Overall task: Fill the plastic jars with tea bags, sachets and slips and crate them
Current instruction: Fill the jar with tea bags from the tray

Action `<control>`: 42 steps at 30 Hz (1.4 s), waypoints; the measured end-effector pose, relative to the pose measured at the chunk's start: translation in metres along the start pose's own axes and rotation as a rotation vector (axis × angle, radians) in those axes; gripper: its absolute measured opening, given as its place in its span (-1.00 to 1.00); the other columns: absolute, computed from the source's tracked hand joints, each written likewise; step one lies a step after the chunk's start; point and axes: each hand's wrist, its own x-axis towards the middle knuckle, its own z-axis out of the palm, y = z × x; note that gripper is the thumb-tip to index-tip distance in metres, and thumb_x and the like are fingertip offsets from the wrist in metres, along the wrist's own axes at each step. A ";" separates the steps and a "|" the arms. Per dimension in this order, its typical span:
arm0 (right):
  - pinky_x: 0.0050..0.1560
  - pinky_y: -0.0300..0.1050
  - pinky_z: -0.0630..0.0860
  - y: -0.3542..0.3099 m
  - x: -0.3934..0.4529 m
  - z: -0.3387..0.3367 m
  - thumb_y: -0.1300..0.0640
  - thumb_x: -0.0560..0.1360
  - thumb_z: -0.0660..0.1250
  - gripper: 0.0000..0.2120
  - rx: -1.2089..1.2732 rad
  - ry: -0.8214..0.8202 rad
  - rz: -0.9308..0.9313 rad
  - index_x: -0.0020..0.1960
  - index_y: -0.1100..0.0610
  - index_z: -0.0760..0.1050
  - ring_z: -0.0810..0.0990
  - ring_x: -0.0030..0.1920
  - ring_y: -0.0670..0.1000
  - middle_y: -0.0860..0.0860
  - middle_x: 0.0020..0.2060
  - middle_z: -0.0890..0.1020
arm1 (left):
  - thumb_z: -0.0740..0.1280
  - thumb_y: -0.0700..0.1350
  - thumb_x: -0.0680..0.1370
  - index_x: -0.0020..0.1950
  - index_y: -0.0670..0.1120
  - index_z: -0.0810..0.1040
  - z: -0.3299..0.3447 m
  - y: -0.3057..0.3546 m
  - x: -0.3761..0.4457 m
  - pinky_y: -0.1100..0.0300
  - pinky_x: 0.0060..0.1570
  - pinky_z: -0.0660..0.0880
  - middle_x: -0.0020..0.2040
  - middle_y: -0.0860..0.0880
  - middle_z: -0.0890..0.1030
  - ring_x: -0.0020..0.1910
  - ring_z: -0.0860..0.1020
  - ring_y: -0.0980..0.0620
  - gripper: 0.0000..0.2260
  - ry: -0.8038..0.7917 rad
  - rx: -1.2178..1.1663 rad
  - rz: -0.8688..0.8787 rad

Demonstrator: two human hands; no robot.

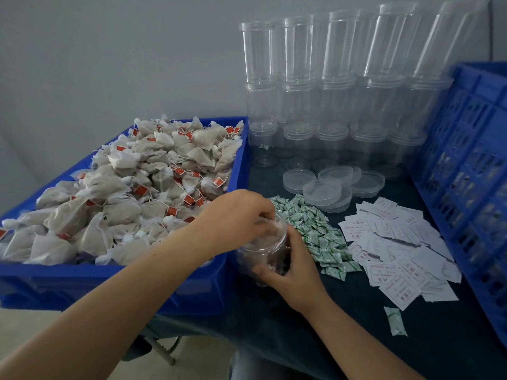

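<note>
Hands both on one jar (263, 253): right hand (296, 275) gripping its side, left hand (241, 218) fingers curled into its mouth.

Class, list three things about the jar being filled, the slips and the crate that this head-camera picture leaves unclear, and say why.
1. How full the jar is: the left hand covers its mouth and the right hand wraps its side.
2. The print on the slips: too small and blurred.
3. The contents of the crate: blurred behind its lattice wall and cut off by the right edge.
</note>
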 end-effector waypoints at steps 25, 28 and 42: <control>0.25 0.06 0.52 0.001 0.001 0.000 -0.21 0.22 0.51 -0.25 -0.016 0.016 -0.057 0.34 -0.23 0.30 0.52 0.26 -0.09 -0.08 0.28 0.52 | 0.18 -0.19 0.59 0.00 0.06 0.35 -0.013 0.010 0.009 0.29 -0.27 0.41 -0.17 0.09 0.54 -0.24 0.46 0.15 -0.86 -0.598 -0.205 -0.007; 0.26 -0.01 0.52 0.000 0.000 0.000 -0.23 0.21 0.53 -0.22 -0.019 -0.003 -0.074 0.35 -0.29 0.27 0.52 0.28 -0.11 -0.16 0.28 0.51 | 0.16 -0.22 0.59 0.06 0.00 0.35 -0.013 0.013 0.010 0.26 -0.26 0.39 -0.14 0.05 0.49 -0.25 0.41 0.12 -0.88 -0.630 -0.199 -0.002; 0.24 -0.15 0.52 0.000 -0.004 -0.002 -0.28 0.12 0.58 -0.11 -0.047 0.020 -0.056 0.31 -0.51 0.18 0.52 0.26 -0.23 -0.34 0.24 0.49 | 0.27 -0.16 0.59 -0.06 -0.02 0.54 -0.033 0.004 0.045 0.32 -0.09 0.56 -0.14 0.06 0.67 -0.13 0.64 0.17 -0.92 -0.511 -0.510 -0.011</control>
